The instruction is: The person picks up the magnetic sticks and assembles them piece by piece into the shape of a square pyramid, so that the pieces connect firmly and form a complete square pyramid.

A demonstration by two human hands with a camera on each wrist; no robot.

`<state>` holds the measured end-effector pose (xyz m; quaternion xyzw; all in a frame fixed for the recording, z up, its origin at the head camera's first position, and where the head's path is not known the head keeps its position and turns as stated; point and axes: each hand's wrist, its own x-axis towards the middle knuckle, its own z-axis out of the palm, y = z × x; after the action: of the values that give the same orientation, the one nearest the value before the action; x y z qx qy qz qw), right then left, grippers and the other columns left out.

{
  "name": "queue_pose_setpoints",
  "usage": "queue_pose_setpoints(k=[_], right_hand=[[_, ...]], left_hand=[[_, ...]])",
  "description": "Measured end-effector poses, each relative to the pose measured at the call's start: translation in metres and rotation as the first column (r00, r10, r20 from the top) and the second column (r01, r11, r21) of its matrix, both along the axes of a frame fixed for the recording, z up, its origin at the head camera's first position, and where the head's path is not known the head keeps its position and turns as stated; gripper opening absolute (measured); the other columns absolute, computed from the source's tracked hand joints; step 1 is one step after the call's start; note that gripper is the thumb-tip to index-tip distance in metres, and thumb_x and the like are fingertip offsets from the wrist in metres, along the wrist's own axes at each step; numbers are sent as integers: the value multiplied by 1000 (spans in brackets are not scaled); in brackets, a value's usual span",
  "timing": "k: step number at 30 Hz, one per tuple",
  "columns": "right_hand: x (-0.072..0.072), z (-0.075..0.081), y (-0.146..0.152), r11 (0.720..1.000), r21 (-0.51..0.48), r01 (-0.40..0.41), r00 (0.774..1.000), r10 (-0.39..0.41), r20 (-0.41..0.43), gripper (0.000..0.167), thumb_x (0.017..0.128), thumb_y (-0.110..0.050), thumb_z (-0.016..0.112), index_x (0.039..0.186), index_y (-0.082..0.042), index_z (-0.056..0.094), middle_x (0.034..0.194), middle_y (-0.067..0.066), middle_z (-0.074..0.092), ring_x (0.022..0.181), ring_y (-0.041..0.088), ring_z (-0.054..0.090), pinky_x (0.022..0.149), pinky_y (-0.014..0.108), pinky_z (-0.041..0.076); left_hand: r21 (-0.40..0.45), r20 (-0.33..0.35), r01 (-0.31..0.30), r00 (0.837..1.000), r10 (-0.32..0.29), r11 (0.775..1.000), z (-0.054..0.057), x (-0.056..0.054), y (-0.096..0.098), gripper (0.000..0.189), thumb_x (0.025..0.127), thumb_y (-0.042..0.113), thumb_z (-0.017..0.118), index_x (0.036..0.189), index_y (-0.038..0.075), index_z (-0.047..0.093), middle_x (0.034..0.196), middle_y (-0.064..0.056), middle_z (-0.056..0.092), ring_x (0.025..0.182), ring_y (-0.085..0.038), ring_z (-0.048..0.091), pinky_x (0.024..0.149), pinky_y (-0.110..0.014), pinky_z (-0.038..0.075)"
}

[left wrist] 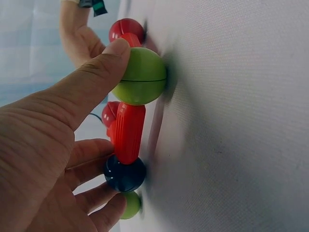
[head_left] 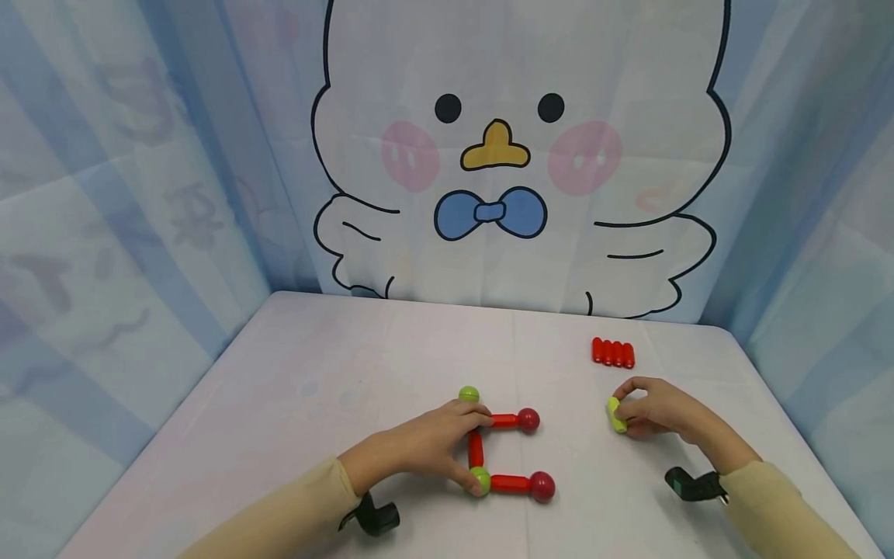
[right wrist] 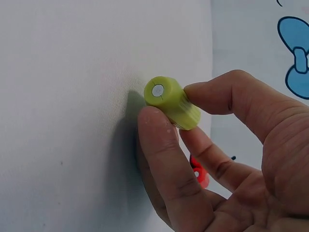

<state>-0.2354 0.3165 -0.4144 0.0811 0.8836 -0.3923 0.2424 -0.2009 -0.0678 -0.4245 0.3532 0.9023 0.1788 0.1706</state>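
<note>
My left hand point(head_left: 431, 444) holds a figure of balls and magnetic rods lying on the table. Its thumb presses the near green ball point(left wrist: 140, 75); its other fingers reach round a dark blue ball point(left wrist: 124, 175), which the hand hides in the head view. A red rod point(left wrist: 129, 133) links those two. Two more red rods point(head_left: 510, 484) point right, each ending in a dark red ball point(head_left: 542, 487). Another green ball point(head_left: 469, 394) stands at the far end. Over on the right, my right hand point(head_left: 667, 411) pinches a yellow-green magnetic rod point(right wrist: 176, 104) between thumb and fingers.
Several red rods point(head_left: 613, 353) lie side by side on the table point(head_left: 349, 349), beyond my right hand. Each wrist carries a small black camera point(head_left: 377, 516). A printed curtain point(head_left: 489, 264) stands behind the table, and more fabric hangs at both sides.
</note>
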Motion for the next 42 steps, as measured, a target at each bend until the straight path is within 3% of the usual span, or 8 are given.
queue_pose_setpoints(k=[18,42], right_hand=[[9,4,-28,998,-23,-60,998,60,2,45,84,-17,76,122,-2,58,109,15,59,80,20,63,75,28,60],[15,3,-40,996,-25,-84,996,84,16,41,82,-15,76,117,-4,60,102,12,62,74,20,63,72,27,59]], left_hand=[[14,13,3,1000,-3,1000,-1,0,0,86,76,54,89,147,21,55,154,6,47,142,-14,41,117,-36,42],[18,4,8,1000,-8,1000,-1,0,-1,86,76,53,89,147,20,55,155,6,47,143,-14,41,117,-35,42]])
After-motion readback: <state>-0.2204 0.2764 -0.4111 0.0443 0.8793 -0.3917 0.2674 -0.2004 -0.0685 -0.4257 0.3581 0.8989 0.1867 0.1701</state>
